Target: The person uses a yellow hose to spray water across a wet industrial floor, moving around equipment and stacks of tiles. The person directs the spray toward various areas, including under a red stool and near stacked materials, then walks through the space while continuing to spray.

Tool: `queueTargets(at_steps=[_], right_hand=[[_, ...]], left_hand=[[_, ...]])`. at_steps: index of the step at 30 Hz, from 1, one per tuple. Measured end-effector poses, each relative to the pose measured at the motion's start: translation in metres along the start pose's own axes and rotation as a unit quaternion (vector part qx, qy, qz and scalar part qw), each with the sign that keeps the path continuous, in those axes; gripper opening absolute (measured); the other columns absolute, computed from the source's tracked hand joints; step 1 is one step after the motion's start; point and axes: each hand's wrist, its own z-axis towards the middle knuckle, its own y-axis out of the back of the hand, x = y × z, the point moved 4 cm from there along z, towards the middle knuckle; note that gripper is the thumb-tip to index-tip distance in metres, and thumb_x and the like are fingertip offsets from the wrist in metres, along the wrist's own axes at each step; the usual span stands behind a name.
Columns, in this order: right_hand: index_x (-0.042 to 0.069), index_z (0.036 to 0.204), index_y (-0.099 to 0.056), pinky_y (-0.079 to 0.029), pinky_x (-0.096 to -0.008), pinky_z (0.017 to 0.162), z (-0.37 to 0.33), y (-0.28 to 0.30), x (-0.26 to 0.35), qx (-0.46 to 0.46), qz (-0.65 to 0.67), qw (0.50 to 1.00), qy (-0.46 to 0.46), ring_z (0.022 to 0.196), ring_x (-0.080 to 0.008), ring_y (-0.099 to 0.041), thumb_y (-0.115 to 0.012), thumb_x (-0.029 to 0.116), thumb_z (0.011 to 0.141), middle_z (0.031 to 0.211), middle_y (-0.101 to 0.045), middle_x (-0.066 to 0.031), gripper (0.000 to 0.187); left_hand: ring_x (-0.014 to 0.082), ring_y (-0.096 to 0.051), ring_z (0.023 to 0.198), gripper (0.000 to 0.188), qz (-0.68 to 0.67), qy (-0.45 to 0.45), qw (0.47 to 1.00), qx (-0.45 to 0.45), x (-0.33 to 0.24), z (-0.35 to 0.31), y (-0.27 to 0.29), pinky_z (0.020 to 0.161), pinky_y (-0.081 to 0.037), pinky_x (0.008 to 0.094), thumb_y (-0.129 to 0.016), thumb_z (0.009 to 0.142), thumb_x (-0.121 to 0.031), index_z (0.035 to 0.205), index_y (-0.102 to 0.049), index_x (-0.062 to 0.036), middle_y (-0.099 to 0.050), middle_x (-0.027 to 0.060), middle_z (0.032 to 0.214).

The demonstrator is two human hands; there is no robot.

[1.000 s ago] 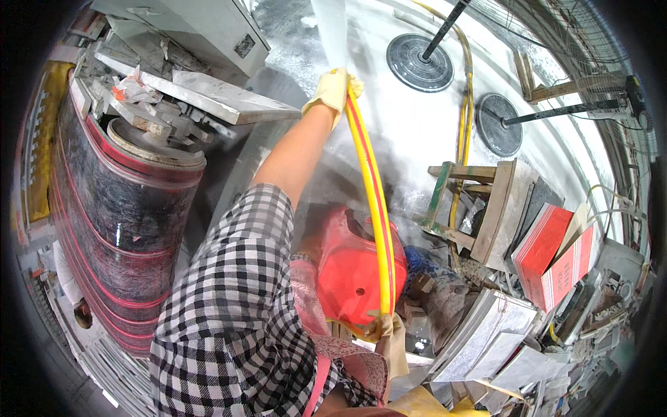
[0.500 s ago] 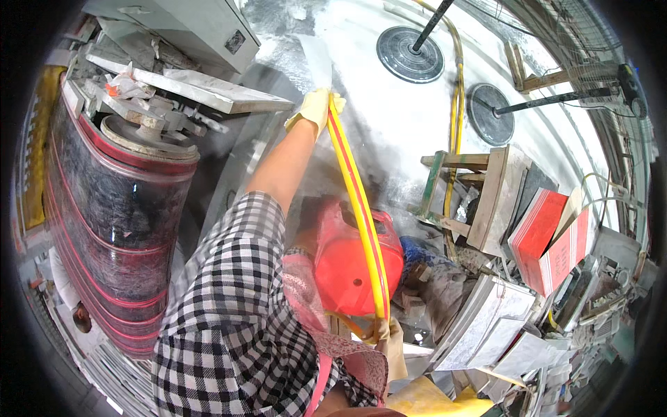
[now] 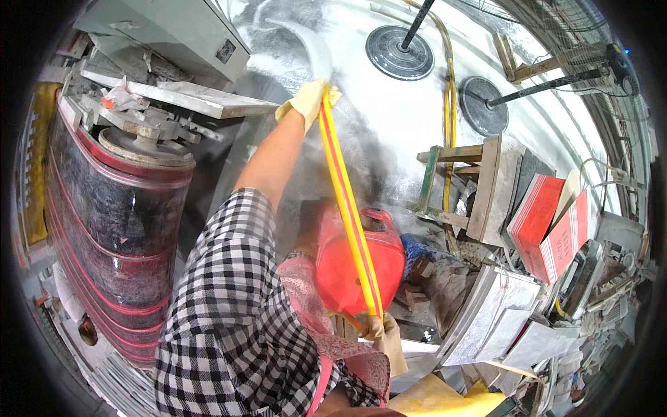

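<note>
Closed around the upper end of a yellow hose (image 3: 345, 198) with a red stripe, the left hand (image 3: 306, 101) wears a pale yellow glove and reaches well forward of the body. From there the hose slants down to the right hand (image 3: 375, 328), also gloved, which holds it low, near the waist; its fingers are partly hidden. Just beyond the left hand a whitish stream (image 3: 316, 52) curves upward and to the left over a wet, pale floor (image 3: 389, 115).

Behind the hose — crossed by it from top to bottom — sits a red plastic container (image 3: 384, 260) with a handle opening at its upper right. A black-and-white checked sleeve (image 3: 215, 299) covers the upper part of the left arm, and a pink patterned apron (image 3: 306, 295) shows beside it.

Farther out on the left stands a large dark roller (image 3: 111, 215) banded in red, with a light slab (image 3: 201, 103) jutting out above it and a grey cabinet (image 3: 163, 35) beyond. Ahead to the right, two round black bases (image 3: 399, 54) carry dark poles, and a second hose (image 3: 449, 121) runs between them. Nearer on that side are a wooden stool (image 3: 484, 184) tipped over, a red-and-white carton (image 3: 545, 222), leaning flat sheets (image 3: 490, 320) and, low down, a yellow sheet (image 3: 434, 397).
</note>
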Motion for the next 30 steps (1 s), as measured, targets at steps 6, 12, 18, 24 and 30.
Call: queueTargets(at_steps=[6, 12, 18, 24, 30], right_hand=[[-0.002, 0.104, -0.062, -0.043, -0.0247, 0.061, -0.008, 0.001, -0.003, -0.017, -0.019, 1.0, -0.011, 0.064, -0.0105, -0.055, -0.061, 0.056, 0.089, 0.072, -0.063, -0.0044, 0.059], [-0.002, 0.104, -0.06, -0.044, -0.0256, 0.061, -0.006, -0.005, -0.003, -0.019, 0.051, 0.999, -0.002, 0.062, -0.0128, -0.057, -0.062, 0.047, 0.091, 0.071, -0.063, -0.0066, 0.051], [-0.001, 0.104, -0.058, -0.043, -0.0241, 0.062, -0.011, -0.008, -0.002, -0.009, 0.057, 0.998, 0.003, 0.064, -0.012, -0.057, -0.065, 0.048, 0.089, 0.073, -0.065, -0.0071, 0.051], [0.0, 0.095, -0.059, -0.042, -0.0229, 0.059, -0.02, -0.005, 0.001, -0.026, 0.049, 0.998, -0.033, 0.064, -0.0092, -0.054, -0.069, 0.06, 0.08, 0.072, -0.062, -0.0041, 0.062], [0.0, 0.093, -0.059, -0.043, -0.0227, 0.06, -0.028, -0.009, 0.004, -0.048, 0.034, 0.998, -0.035, 0.066, -0.0095, -0.054, -0.071, 0.065, 0.076, 0.074, -0.062, -0.0046, 0.068]], left_hand=[[0.0207, -0.062, 0.064, 0.031, 0.046, 0.043, 0.998, 0.017, -0.003, 0.006, -0.036, 0.056, -0.052, 0.0282, -0.047, 0.091, -0.016, 0.098, -0.058, 0.0114, -0.064, 0.019, 0.083], [0.0176, -0.06, 0.065, 0.033, 0.075, -0.024, 0.995, 0.057, -0.018, -0.006, -0.04, 0.059, -0.051, 0.0277, -0.047, 0.093, -0.02, 0.1, -0.06, 0.0097, -0.065, 0.0171, 0.084], [0.0147, -0.052, 0.058, 0.037, 0.075, 0.022, 0.996, 0.05, -0.016, 0.0, -0.036, 0.051, -0.046, 0.0242, -0.045, 0.099, -0.024, 0.108, -0.056, 0.0099, -0.062, 0.011, 0.08], [0.0166, -0.054, 0.059, 0.035, 0.07, 0.079, 0.994, -0.032, 0.016, -0.006, 0.003, 0.051, -0.046, 0.0253, -0.043, 0.099, -0.022, 0.106, -0.054, 0.0103, -0.062, 0.0142, 0.082], [0.0136, -0.052, 0.056, 0.035, 0.087, 0.122, 0.988, 0.028, 0.019, -0.003, -0.01, 0.048, -0.045, 0.025, -0.044, 0.099, -0.023, 0.102, -0.057, 0.0087, -0.063, 0.0143, 0.085]])
